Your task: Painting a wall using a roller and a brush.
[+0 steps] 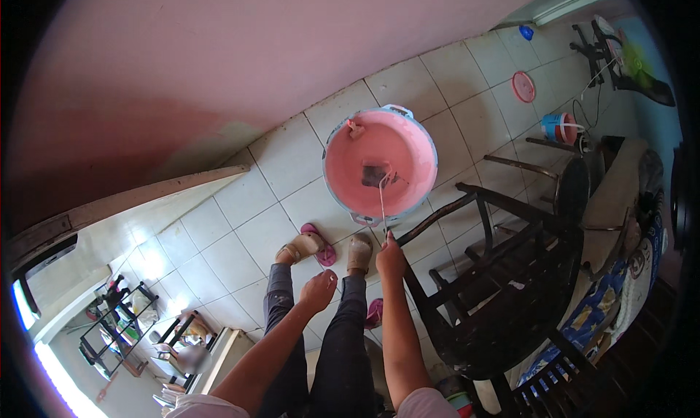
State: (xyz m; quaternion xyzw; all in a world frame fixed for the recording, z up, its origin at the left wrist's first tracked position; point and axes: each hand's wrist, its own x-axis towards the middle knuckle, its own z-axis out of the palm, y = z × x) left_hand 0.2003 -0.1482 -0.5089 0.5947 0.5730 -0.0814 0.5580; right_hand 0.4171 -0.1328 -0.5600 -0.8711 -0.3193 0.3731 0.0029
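A large round tub [343, 172], pink inside with a worn pale blue rim, stands on the tiled floor in front of my feet. My right hand [391, 256] is closed around a thin metal rod [383, 205] that reaches over the near rim into the tub. Its bent far end meets a dark grey patch [373, 175] on the tub's bottom; I cannot tell what the patch is. A small pinkish lump [355, 130] sits inside the far left rim. My left hand [318, 292] hangs above my legs, fingers curled, with nothing plainly in it.
Dark wooden chairs [503, 287] lie heaped on the right, close to my right arm. Pink sandals [326, 253] are beside my feet. Farther right are a red lid [523, 87] and a small blue-and-red bucket [559, 128]. A pink wall [240, 46] runs along the far side.
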